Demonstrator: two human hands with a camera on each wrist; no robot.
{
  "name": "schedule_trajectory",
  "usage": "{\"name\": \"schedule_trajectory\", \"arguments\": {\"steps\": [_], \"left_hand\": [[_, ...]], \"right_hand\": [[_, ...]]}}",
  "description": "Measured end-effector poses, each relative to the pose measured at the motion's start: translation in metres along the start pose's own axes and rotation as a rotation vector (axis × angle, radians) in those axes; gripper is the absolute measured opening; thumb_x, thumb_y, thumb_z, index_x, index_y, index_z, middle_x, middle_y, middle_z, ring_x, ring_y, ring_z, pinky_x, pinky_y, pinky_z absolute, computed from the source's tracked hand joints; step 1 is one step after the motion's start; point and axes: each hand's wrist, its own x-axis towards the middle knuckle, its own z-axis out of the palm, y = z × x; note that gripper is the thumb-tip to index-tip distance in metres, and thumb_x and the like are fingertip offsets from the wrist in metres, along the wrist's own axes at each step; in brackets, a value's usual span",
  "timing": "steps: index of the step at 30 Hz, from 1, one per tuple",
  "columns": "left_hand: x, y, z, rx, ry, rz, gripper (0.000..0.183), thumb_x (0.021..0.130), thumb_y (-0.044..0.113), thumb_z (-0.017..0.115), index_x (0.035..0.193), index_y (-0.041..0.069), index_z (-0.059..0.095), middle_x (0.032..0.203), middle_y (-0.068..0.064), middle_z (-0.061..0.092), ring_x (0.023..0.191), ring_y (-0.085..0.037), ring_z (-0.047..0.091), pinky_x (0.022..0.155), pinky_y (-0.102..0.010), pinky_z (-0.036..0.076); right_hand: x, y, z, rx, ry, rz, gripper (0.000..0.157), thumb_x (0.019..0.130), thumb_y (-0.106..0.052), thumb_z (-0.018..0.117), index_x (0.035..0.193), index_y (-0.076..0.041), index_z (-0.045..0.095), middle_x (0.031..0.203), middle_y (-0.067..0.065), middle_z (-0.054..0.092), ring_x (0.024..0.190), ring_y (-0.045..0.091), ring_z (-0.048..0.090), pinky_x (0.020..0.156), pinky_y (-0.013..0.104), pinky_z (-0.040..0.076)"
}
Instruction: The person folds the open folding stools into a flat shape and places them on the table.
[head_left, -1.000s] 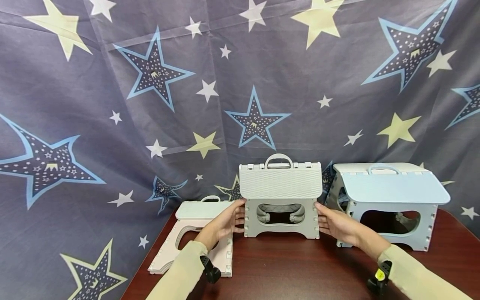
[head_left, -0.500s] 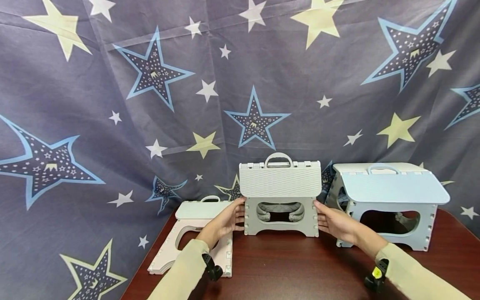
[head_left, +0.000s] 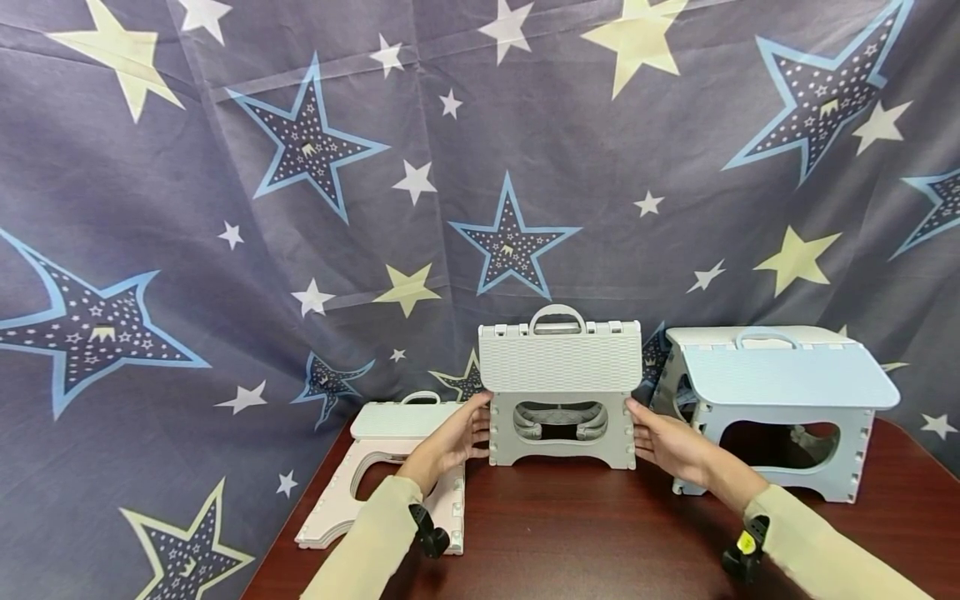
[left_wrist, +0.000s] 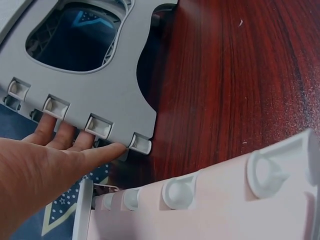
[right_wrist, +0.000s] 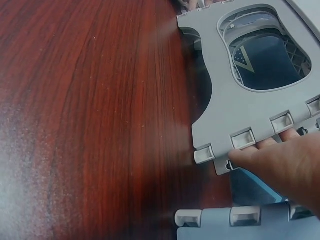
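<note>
A grey-white folding step stool stands at the back middle of the table, its handle up and its near top flap hanging down over the leg panel. My left hand grips its left side edge and my right hand its right side edge. In the left wrist view, several fingers reach behind the hinged edge of the leg panel. On the other side, the right wrist view shows the thumb at the hinge blocks and fingers tucked behind the edge.
A pink folded stool with a white flap lies on the left, under my left forearm. To the right stands a blue folding stool, partly unfolded, close behind my right hand. The dark red wooden table meets a starry cloth at the back.
The grey-white stool has shifted slightly away from me toward the cloth, with both hands moving along with it. The pink and blue stools have stayed put.
</note>
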Motion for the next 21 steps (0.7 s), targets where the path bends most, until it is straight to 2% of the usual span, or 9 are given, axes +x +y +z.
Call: {"name": "schedule_trajectory", "arguments": {"steps": [4, 8, 13, 21], "left_hand": [[0.0025, -0.0005, 0.0005, -0.005, 0.014, 0.009, 0.081, 0.099, 0.052, 0.039, 0.15, -0.011, 0.029, 0.152, -0.032, 0.037, 0.14, -0.045, 0.038, 0.115, -0.065, 0.032], [0.0039, -0.0005, 0.0011, -0.011, 0.026, 0.015, 0.082, 0.099, 0.052, 0.04, 0.149, -0.012, 0.029, 0.151, -0.032, 0.037, 0.139, -0.043, 0.039, 0.116, -0.065, 0.032], [0.0046, -0.0001, 0.0017, -0.008, 0.027, 0.021, 0.084, 0.1, 0.053, 0.039, 0.151, -0.013, 0.027, 0.153, -0.033, 0.035, 0.141, -0.045, 0.037, 0.117, -0.065, 0.03], [0.0046, 0.0007, 0.003, -0.008, 0.043, 0.026, 0.084, 0.099, 0.052, 0.041, 0.15, -0.013, 0.029, 0.15, -0.033, 0.037, 0.138, -0.043, 0.04, 0.117, -0.066, 0.03]], "right_hand": [[0.0014, 0.0, 0.0009, 0.01, 0.014, -0.003, 0.083, 0.108, -0.054, 0.033, 0.153, 0.013, 0.01, 0.141, 0.022, 0.047, 0.132, 0.03, 0.045, 0.124, 0.054, 0.023], [0.0023, -0.0002, 0.0035, 0.015, 0.019, -0.014, 0.086, 0.109, -0.053, 0.03, 0.154, 0.015, 0.004, 0.152, 0.033, 0.032, 0.142, 0.04, 0.033, 0.126, 0.057, 0.017], [0.0041, 0.0003, 0.0059, 0.035, 0.039, -0.016, 0.085, 0.109, -0.052, 0.031, 0.155, 0.014, 0.004, 0.152, 0.032, 0.029, 0.14, 0.038, 0.032, 0.126, 0.056, 0.017], [0.0072, 0.003, 0.0049, 0.043, 0.019, -0.029, 0.083, 0.109, -0.052, 0.028, 0.155, 0.013, 0.002, 0.154, 0.033, 0.026, 0.143, 0.038, 0.027, 0.127, 0.057, 0.012]]}}
